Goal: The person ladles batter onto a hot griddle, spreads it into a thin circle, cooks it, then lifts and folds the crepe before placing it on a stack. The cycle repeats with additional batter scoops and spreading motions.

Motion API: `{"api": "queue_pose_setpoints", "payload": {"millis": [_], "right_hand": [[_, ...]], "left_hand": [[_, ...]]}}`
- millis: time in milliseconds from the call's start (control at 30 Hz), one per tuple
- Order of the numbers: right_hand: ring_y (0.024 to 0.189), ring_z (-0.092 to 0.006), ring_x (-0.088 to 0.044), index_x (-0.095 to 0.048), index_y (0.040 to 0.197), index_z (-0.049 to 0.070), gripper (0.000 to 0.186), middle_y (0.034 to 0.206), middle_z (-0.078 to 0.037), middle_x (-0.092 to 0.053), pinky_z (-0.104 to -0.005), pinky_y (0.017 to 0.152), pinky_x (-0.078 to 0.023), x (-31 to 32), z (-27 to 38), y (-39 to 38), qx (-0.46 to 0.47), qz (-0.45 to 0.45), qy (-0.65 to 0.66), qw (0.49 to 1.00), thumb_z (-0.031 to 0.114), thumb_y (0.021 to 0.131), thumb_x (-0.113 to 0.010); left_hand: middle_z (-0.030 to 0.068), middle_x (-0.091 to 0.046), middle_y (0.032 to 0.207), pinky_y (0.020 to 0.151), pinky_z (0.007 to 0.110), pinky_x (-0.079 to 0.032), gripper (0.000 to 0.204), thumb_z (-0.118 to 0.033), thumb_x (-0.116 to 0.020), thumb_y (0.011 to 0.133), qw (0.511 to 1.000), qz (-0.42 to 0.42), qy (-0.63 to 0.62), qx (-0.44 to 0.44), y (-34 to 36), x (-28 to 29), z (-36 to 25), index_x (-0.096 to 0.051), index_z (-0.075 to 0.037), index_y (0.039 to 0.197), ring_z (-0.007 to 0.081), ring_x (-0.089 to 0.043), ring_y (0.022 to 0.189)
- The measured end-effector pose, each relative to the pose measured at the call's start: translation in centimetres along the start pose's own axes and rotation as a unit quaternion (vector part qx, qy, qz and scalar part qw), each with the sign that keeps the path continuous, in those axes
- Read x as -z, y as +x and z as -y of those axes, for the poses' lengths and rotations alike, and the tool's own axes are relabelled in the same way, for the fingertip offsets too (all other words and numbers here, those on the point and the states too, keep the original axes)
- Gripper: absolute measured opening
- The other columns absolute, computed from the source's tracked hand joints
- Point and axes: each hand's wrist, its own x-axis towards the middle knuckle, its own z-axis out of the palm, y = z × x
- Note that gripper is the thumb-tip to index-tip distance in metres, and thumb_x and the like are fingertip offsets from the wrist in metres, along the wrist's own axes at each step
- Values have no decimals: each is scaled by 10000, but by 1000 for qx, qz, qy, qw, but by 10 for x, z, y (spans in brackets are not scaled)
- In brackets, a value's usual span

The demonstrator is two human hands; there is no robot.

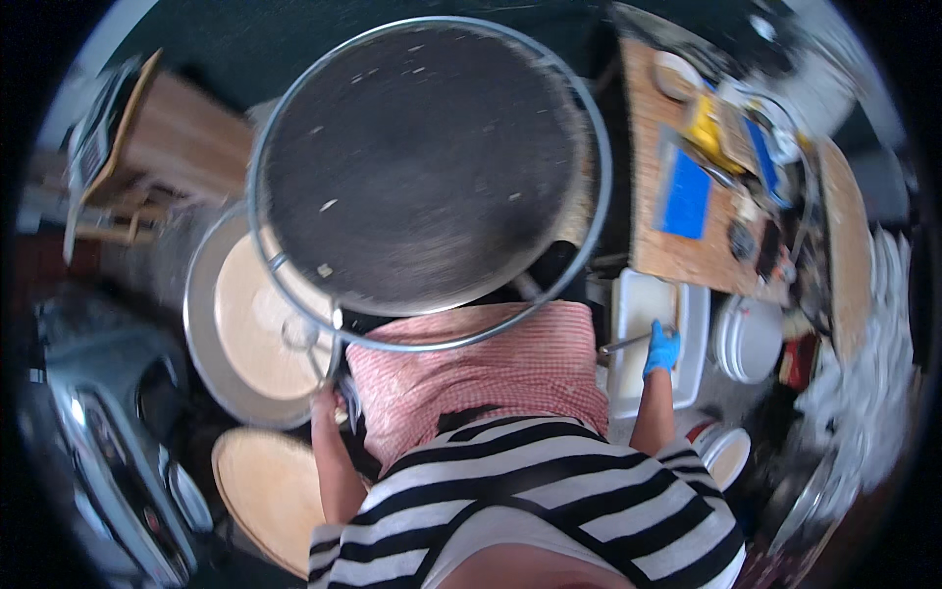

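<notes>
A large dark round griddle (417,162) ringed by a metal hoop fills the upper middle, with a few pale flakes on it. At lower left, my bare left hand (324,398) is closed on the handle of a ladle (302,334) whose head rests in a wide metal basin (204,324) of creamy batter. My right hand (660,348), in a blue glove, grips a metal-handled tool (622,344) over a white plastic tray (695,344) containing pale liquid.
A wooden table (653,255) at upper right bears blue and yellow items. White buckets (746,339) stand right. A round board (255,501) lies lower left, beside a scooter (108,412). A wooden cabinet (186,137) is upper left; white bags (863,393) hang at far right.
</notes>
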Motion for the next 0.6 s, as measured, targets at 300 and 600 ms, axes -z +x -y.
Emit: {"api": "queue_pose_setpoints", "payload": {"millis": [300,600], "right_hand": [[662,-121,-497,-580,859,145,153,786,-22,-568,-279,584,-416,-52,-48,57,-209,263,318,886,235,872,-457],[438,-137,-347,-509,693,163,344,563,-2,-419,-263,396,-292,-54,-37,70,-248,282,40,926,490,791,-556]], "left_hand": [[292,-595,862,764,438,-455,359,-227,-561,797,947,-233,114,-188,-55,35,-10,-555,43,1033,432,-580,868],[283,-592,795,669,430,-480,314,-211,-583,792,932,-213,226,-188,-3,1,-22,-546,56,952,392,-599,780]]}}
